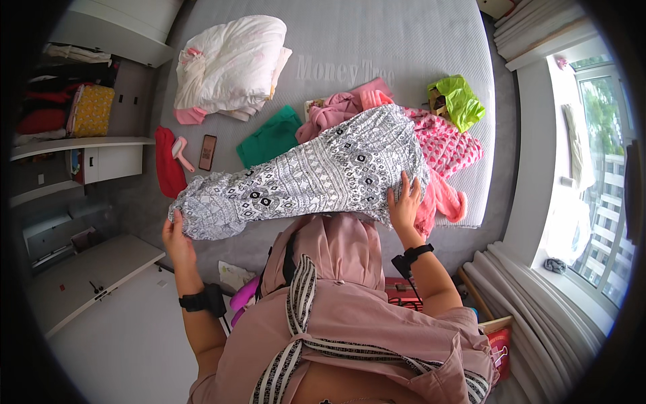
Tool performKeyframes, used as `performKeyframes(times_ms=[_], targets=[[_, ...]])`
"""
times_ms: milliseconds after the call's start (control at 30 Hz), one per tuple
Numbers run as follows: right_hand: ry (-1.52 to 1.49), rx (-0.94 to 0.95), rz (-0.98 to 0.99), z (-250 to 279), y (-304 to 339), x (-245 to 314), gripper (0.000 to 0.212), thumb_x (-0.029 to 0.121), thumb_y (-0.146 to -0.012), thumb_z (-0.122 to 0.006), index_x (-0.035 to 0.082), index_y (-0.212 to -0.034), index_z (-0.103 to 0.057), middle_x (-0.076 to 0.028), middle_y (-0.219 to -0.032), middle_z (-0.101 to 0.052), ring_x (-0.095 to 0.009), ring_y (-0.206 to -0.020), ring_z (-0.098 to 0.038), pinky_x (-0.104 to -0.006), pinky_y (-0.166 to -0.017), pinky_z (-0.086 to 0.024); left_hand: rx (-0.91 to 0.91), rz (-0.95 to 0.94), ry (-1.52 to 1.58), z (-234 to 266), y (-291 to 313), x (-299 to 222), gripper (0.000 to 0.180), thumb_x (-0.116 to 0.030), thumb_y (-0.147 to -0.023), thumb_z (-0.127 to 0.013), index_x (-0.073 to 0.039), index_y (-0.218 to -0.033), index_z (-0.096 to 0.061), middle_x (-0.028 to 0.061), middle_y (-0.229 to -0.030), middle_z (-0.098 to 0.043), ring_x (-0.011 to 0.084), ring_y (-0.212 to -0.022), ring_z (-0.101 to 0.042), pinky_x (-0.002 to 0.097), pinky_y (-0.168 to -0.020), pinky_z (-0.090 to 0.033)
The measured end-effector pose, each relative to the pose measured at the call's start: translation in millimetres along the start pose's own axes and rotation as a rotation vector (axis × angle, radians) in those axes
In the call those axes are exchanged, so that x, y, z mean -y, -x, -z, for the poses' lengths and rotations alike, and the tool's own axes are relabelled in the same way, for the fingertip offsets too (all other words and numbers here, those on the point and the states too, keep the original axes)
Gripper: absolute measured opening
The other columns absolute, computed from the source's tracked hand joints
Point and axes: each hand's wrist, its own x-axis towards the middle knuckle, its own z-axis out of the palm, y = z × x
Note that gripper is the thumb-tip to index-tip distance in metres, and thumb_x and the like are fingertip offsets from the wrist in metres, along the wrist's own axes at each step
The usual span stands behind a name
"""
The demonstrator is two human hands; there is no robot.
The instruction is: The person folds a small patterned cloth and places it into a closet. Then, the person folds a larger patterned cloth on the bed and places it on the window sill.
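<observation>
While twelve o'clock pointed away from the wearer, the left hand (179, 244) stood at eight o'clock, its fingers at the narrow end of a black-and-white patterned garment (303, 175); whether they pinched the cloth could not be told. The right hand (405, 207) rested at four o'clock with its fingers spread on the wide end. The garment lay between and beyond the hands, along the near side of the grey mattress (417, 40), its long axis running from about half past eight to half past two. From the left fingers its body stretched toward two o'clock, from the right toward ten, and the right hand was nearer its middle. Past it, a phone (207, 153) lay at ten o'clock, a green cloth (272, 136) at eleven and pink clothing (333, 113) at twelve. Farthest off were a lime-green bag (459, 101) at two and folded white bedding (235, 64) at eleven.
</observation>
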Motion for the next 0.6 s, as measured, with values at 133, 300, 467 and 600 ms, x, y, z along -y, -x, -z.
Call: performKeyframes(times_ms=[133, 300, 467, 600], targets=[[0.007, -0.003, 0.019, -2, 2, -2, 0.062, 0.026, -0.084, -0.063, 0.014, -0.139, -0.036, -0.031, -0.134, -0.035, -0.046, -0.122, -0.037, -0.0497, -0.102, -0.033, 0.0, 0.004, 0.046, 7, -1, -1, 0.027, -0.018, -0.093, -0.057, 0.003, -0.109, -0.059, 0.0106, -0.109, -0.063, 0.0181, -0.1, -0.06, 0.0315, -0.088, -0.047], [-0.002, -0.014, 0.026, -9, 2, -6, 0.063, 0.026, -0.083, -0.064, 0.014, -0.139, -0.037, -0.03, -0.134, -0.035, -0.045, -0.121, -0.039, -0.0504, -0.101, -0.034, -0.034, 0.055, 0.103, 9, -3, -2, 0.031, -0.021, -0.092, -0.059, 0.003, -0.112, -0.056, 0.0112, -0.11, -0.062, 0.02, -0.099, -0.061, 0.034, -0.086, -0.049], [-0.002, 0.0, 0.028, -10, 2, -8, 0.065, 0.026, -0.082, -0.065, 0.014, -0.139, -0.037, -0.03, -0.134, -0.035, -0.045, -0.121, -0.039, -0.0503, -0.101, -0.034, -0.056, 0.135, 0.174, 4, 2, -8, 0.038, -0.025, -0.092, -0.058, 0.002, -0.118, -0.052, 0.0125, -0.115, -0.06, 0.0236, -0.105, -0.059, 0.0379, -0.089, -0.048], [-0.006, -0.01, 0.031, -12, 5, -7, 0.066, 0.025, -0.082, -0.065, 0.014, -0.14, -0.036, -0.03, -0.134, -0.035, -0.045, -0.121, -0.038, -0.05, -0.101, -0.033, -0.04, 0.159, 0.224, 4, 3, -9, 0.04, -0.027, -0.094, -0.055, 0.001, -0.122, -0.05, 0.0121, -0.121, -0.057, 0.0239, -0.11, -0.056, 0.0392, -0.094, -0.045]])
